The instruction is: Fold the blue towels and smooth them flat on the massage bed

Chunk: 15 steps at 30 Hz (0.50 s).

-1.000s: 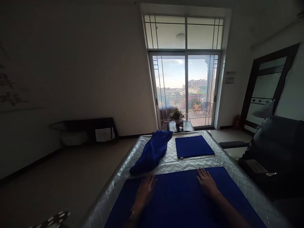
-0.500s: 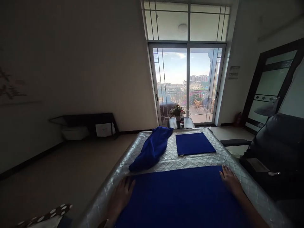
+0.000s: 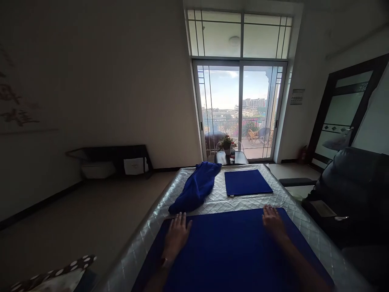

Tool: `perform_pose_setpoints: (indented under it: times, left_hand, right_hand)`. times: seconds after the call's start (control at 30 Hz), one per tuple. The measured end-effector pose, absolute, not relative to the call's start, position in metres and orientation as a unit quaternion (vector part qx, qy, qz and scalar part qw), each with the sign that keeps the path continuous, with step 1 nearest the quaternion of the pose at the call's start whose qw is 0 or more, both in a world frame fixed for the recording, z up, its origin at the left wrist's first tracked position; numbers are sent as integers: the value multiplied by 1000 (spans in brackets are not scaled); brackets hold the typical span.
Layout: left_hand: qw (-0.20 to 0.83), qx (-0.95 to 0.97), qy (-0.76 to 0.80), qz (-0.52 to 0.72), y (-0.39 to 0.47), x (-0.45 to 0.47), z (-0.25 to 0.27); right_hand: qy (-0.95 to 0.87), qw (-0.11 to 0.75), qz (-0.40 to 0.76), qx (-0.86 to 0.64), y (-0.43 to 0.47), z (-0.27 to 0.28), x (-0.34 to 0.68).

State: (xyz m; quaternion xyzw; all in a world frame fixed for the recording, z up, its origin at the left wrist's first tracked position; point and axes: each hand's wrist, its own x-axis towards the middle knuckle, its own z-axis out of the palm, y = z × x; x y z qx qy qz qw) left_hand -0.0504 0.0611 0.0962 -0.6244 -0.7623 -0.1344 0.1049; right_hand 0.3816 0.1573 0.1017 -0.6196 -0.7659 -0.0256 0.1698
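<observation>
A large blue cloth (image 3: 225, 247) lies spread flat over the near part of the table. My left hand (image 3: 176, 233) rests flat on its far left part, fingers pointing away and a band on the wrist. On the far right part of the same cloth lies my right hand (image 3: 273, 221), open, its fingertips close to the far edge. Beyond the cloth, a crumpled blue cloth (image 3: 196, 188) sits at the left. A neatly folded blue cloth (image 3: 247, 182) with a small pale tag lies to its right.
A silvery quilted cover (image 3: 212, 205) drapes the table. To the right stands a black armchair (image 3: 355, 190) with a flat item on it. A small dark table (image 3: 240, 158) with a plant (image 3: 227, 142) and a bottle (image 3: 232, 152) is beyond, before glass sliding doors. A polka-dot fabric (image 3: 75, 263) shows lower left.
Both hands have moved inward from the cloth's side edges onto its surface, the left one also farther forward. The view has tilted slightly.
</observation>
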Motion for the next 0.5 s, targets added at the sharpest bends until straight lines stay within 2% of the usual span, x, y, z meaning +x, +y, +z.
perform_pose_setpoints:
  times: [0.23, 0.5]
  left_hand:
    - [54, -742, -651, -154, 102, 88, 82]
    - [114, -772, -607, -153, 110, 96, 56]
  right_hand:
    - [-856, 161, 63, -488, 133, 97, 253]
    - [-861, 163, 109, -469, 136, 73, 241]
